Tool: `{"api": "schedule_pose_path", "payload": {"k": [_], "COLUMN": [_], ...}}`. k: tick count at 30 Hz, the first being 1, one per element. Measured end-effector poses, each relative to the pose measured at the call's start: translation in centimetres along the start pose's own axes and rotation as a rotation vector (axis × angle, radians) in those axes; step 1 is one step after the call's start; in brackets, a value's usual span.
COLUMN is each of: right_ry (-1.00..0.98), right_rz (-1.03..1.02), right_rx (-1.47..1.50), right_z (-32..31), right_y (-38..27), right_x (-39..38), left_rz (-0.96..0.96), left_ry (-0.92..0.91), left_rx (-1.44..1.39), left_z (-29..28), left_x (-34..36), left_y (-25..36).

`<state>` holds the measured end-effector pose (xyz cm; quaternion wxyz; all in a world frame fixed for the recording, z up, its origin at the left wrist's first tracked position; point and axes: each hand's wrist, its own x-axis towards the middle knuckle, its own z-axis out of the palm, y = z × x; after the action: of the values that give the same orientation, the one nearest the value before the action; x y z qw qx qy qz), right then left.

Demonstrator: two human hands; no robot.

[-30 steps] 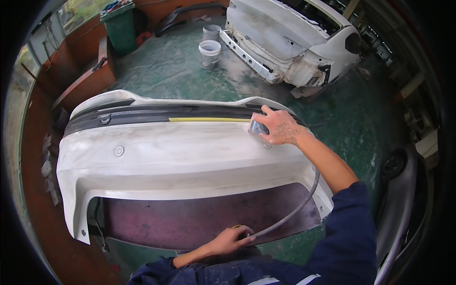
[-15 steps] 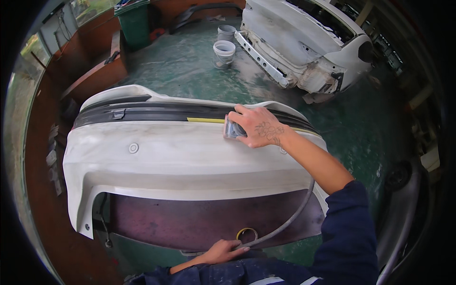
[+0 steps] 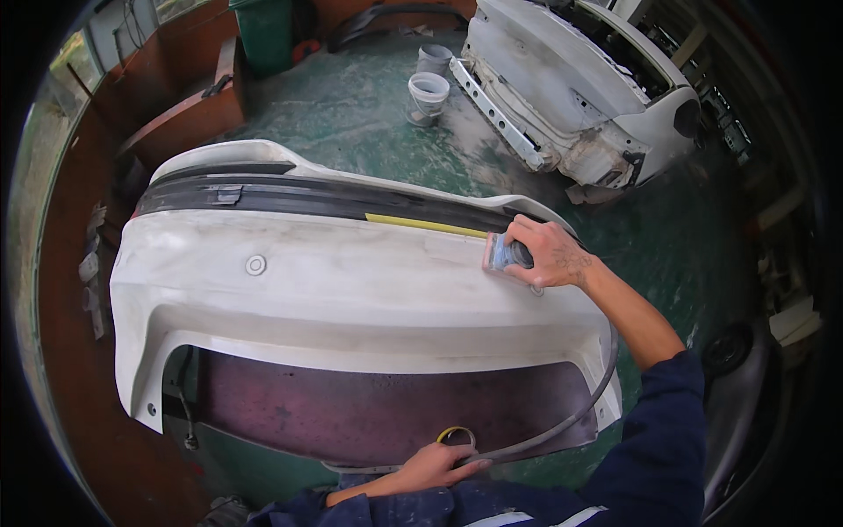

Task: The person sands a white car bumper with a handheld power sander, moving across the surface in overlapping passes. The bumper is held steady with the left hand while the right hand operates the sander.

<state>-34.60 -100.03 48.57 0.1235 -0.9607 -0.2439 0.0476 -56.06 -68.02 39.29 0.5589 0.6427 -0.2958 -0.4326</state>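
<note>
A white car bumper lies before me, with a strip of yellow tape along the lower edge of its black trim. Toward the bumper's right end, my right hand is closed round a small sander, its pad on the white surface just below the tape. A grey hose curves down past the bumper's right side to my left hand, low in front of me, whose fingers close on it. Right behind those fingers stands a roll of yellow tape, partly hidden.
Beneath the bumper is a dark reddish panel. Beyond stand two buckets on the green floor and a stripped white car body. A green bin is at the back left; a dark wheel is at the right.
My right hand has slid the sander to the right along the bumper, uncovering more of the yellow tape. My left hand stays low on the hose, slightly farther right; the whole view has shifted a little.
</note>
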Motion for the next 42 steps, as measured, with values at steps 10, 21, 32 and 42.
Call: {"api": "schedule_pose_path", "payload": {"k": [10, 21, 32, 42], "right_ry": [-0.101, -0.125, -0.094, 0.013], "right_rz": [-0.067, 0.043, -0.143, -0.322], "right_rx": [0.099, 0.114, 0.066, 0.01], "right_z": [-1.3, -1.3, -0.1, 1.8], "right_y": [-1.9, -0.6, -8.7, -13.7], "right_x": [5.6, 3.8, 12.6, 17.1], "left_rz": [0.035, -0.042, -0.03, -0.147], "left_ry": [-0.02, -0.125, -0.005, 0.02], "left_rx": [-0.028, -0.029, -0.125, -0.129], "left_z": [-0.5, -0.5, -0.3, -1.5], "left_x": [0.4, 1.2, -0.4, -1.7], "left_y": [0.9, 0.9, 0.0, 1.3]}}
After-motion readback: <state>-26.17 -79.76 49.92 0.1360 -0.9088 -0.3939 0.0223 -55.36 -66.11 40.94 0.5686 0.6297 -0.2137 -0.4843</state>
